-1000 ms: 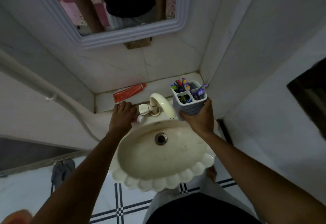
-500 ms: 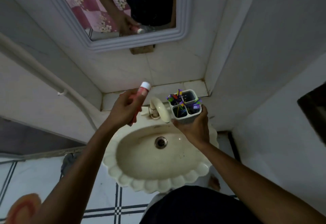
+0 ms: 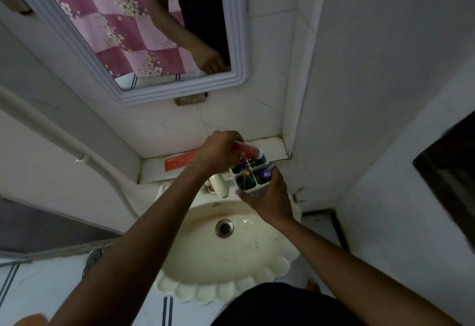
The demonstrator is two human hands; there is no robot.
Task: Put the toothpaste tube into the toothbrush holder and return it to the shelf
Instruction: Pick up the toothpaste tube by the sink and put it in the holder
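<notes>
Toothpaste tube (image 3: 245,149) clamped in left hand (image 3: 218,152), cap over holder (image 3: 253,178); right hand (image 3: 270,197) grips holder. Aim cap into empty rear slot, holder steady.

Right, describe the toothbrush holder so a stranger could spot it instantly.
Find the cream scalloped ceramic sink under the white-framed mirror. Just above its right rear edge, beside the cream tap, the right hand holds a small white plastic toothbrush holder. Only it is split into four compartments, with bright brush handles sticking out.
</notes>
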